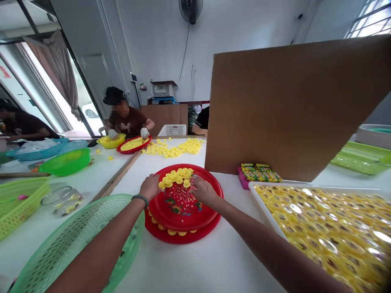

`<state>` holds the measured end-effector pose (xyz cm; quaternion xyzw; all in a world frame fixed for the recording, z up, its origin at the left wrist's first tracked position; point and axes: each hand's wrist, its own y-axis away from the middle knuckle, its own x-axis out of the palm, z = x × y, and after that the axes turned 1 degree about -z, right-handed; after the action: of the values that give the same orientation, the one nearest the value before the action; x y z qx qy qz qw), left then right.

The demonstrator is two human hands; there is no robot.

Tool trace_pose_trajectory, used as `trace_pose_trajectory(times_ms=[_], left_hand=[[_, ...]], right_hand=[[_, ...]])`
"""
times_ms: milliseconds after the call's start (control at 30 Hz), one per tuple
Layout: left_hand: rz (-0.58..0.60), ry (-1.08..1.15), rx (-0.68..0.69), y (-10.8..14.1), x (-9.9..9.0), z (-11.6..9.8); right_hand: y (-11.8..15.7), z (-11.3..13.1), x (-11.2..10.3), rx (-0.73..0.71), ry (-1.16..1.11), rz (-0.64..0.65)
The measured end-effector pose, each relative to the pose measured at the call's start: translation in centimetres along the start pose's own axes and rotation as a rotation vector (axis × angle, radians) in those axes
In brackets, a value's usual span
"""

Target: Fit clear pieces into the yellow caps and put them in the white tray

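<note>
A red round tray [183,215] with a printed pattern stands before me, stacked on another red tray [183,238] whose rim shows small yellow discs around it. Small round yellow pieces [177,176], shallow like caps, are grouped at the far part of the upper tray. My left hand [149,187], with a dark bracelet at the wrist, is at the tray's left side, its thumb and finger closed about a yellow piece at the group's edge. Across from it my right hand [204,190] reaches over the tray, fingers bent but apart, close to the group's right edge; its fingertips are slightly blurred.
A green perforated basket [73,228] lies under my left forearm. Right stand a cardboard sheet [275,110], a pink box of small packets [244,179] and a white tray [265,211] of wrapped yellow pieces. Loose yellow pieces [180,147] lie farther back, near a gloved co-worker [128,120].
</note>
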<state>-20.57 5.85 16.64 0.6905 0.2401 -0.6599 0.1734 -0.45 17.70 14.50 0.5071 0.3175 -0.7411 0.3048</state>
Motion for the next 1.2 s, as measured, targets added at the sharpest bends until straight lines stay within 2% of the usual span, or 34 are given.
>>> trace_pose_trajectory(times_ms=[200,400,800,1200], left_hand=[[0.110,0.028,0.113,-4.5,2.9,0.0],[0.160,0.080,0.140,-6.1,4.7,0.1],[0.189,0.112,0.124,-6.6,5.0,0.0],[0.234,0.100,0.168,-6.4,4.9,-0.2]], right_hand=[[-5.7,0.7,3.7,0.005,0.032,0.049],[-8.2,1.5,5.7,-0.054,0.042,0.093],[-10.4,2.7,5.6,-0.129,0.011,0.170],[-11.4,2.4,5.9,-0.207,0.006,0.221]])
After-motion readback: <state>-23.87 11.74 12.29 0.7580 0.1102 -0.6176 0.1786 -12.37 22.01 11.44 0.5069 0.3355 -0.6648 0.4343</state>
